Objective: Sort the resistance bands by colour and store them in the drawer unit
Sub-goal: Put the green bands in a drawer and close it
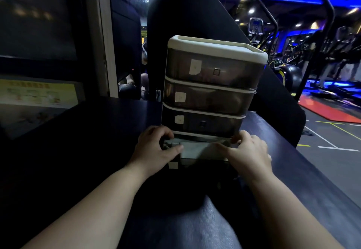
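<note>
**A:** Where is the band right now?

**B:** The pale grey resistance band (197,148) lies folded flat in the bottom drawer (205,161) of the tall drawer unit with a white frame and smoky translucent fronts (213,77). That drawer is pulled out toward the person. The three above it are pushed in.

**A:** And the hands?

**B:** Both are on the band. The left hand (156,149) curls its fingers over the left end, with the thumb laid across the top. The right hand (251,151) mirrors it at the right end, thumb on the band and fingertips hooked over the far corner (the dim light hides whether they also catch the drawer's rim).

**A:** Why hold both ends?

**B:** My guess is that it spreads the band across the drawer's width, so it lies flat and the drawer can close without snagging.

**A:** Any sign of the colour sorting?

**B:** Each drawer front carries a small pale paper label (195,66), probably one per colour, though none is legible. What the upper drawers hold is too murky to tell.

**A:** Where does the unit stand?

**B:** It stands on a dark padded bench (93,131), close in front of the person, which puts the lowest drawer within easy reach of both hands.

**A:** And next?

**B:** Probably letting go and pushing the drawer in.
</note>
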`<act>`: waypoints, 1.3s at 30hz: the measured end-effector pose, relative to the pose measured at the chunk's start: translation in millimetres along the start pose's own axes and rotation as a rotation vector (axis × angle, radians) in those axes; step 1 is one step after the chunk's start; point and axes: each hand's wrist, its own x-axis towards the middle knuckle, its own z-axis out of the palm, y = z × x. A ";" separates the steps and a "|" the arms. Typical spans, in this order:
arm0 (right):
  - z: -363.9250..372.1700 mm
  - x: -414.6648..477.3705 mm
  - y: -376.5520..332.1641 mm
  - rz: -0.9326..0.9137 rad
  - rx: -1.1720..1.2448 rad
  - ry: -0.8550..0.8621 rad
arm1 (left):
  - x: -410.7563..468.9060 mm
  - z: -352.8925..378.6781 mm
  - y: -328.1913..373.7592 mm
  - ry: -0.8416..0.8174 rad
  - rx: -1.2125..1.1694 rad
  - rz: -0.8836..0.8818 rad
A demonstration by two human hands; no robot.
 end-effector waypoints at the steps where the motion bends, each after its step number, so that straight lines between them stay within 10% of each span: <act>1: 1.4 1.3 0.2 -0.006 0.021 0.021 | 0.3 -0.4 -0.3 -0.004 0.003 0.012; 14: -3.8 1.3 3.8 -0.157 0.005 0.129 | -2.7 -12.7 -0.8 -0.267 0.161 0.193; 39: 3.5 5.2 0.6 -0.164 -0.106 0.188 | -5.5 -4.2 -2.9 -0.131 0.139 0.321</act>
